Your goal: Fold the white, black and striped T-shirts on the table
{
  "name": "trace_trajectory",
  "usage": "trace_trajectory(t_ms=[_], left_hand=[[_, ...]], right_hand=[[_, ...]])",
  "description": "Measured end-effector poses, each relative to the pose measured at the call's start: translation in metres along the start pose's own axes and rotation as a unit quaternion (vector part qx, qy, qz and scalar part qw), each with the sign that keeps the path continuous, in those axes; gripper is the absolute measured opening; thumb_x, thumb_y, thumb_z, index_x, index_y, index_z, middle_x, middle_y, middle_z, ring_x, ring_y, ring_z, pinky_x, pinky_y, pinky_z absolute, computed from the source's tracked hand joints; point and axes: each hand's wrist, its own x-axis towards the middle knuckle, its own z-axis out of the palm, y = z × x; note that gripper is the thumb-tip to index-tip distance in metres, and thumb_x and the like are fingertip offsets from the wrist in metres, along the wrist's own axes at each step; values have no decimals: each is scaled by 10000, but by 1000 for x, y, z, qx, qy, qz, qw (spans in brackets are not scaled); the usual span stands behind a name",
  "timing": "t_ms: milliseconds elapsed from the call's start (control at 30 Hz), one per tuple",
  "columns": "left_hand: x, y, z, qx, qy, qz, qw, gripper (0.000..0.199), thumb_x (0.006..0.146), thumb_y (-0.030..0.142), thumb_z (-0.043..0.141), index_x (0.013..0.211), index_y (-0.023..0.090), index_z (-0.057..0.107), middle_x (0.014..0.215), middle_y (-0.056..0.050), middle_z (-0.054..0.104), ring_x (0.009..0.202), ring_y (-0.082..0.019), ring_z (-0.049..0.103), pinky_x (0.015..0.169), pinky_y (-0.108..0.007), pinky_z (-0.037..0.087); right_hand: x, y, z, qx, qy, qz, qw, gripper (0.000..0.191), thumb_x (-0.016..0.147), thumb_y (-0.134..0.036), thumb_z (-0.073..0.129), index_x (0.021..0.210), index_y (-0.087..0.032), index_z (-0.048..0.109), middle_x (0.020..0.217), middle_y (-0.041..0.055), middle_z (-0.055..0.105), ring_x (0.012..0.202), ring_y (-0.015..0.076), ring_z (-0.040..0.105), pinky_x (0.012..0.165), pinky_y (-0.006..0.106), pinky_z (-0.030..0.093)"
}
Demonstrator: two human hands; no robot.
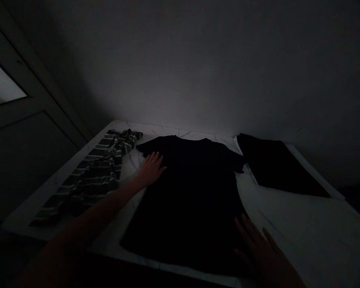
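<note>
Basically, black shirt (189, 208) lies flat mid-frame on desk (300, 228), long axis running top to bottom, left hand (151, 171) at its upper-left side, right hand (262, 250) at its lower-right edge, both hands' fingers apart, unclamped.

Dim room, home by look of it. Plain grey wall (198, 72) at my twelve o'clock; panelled door (15, 132) with lighter pane (3, 82) at ten. Everyday clothes on marble-patterned table (288, 228): striped garment (93, 176) at eleven, black T-shirt (192, 200) at twelve.
</note>
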Motion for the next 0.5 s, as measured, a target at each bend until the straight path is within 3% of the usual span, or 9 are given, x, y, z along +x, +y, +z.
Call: trace_trajectory(t_ms=[100,167,267,367,433,500], left_hand=[[18,-33,-6,6,20,-45,999,501,969,359,432,1422,147,445,1553,-178,366,1466,-324,269,1183,-480,209],[30,-50,-15,8,27,-81,996,515,952,357,462,1415,131,437,1501,-199,421,1424,-329,332,1158,-460,251],[51,-65,-26,4,16,-151,988,526,936,365,499,1394,112,444,1394,-209,507,1329,-323,438,1095,-422,332],[69,-72,-31,-2,-12,-214,977,558,902,396,570,1384,134,466,1390,-199,514,1303,-333,466,1053,-423,378],[77,-77,-31,-7,-35,-236,971,562,872,412,620,1360,156,508,1390,-189,527,1296,-342,479,1033,-435,401],[84,-82,-31,-15,-57,-238,970,487,856,401,646,1290,189,587,1330,-161,594,1254,-331,526,1001,-430,431]], right_hand=[[23,5,-11,0,-20,-44,999,513,931,-551,436,1350,-302,599,1317,118,640,1145,345,635,887,530,535],[66,-14,-23,18,-45,-76,996,427,933,-494,478,1252,-287,672,1231,111,692,1112,329,654,901,510,539],[157,-69,-34,97,-97,-191,972,426,968,-356,491,1378,-263,561,1401,69,583,1280,246,547,1082,447,440],[231,-122,-23,159,-126,-304,931,516,979,-399,510,1453,-202,465,1508,89,461,1395,224,414,1176,424,319],[253,-140,-8,172,-132,-319,923,622,965,-473,521,1497,-178,391,1573,117,342,1452,245,308,1204,448,249],[258,-143,6,177,-142,-314,922,716,954,-532,509,1537,-171,302,1614,138,219,1486,268,206,1212,491,195]])
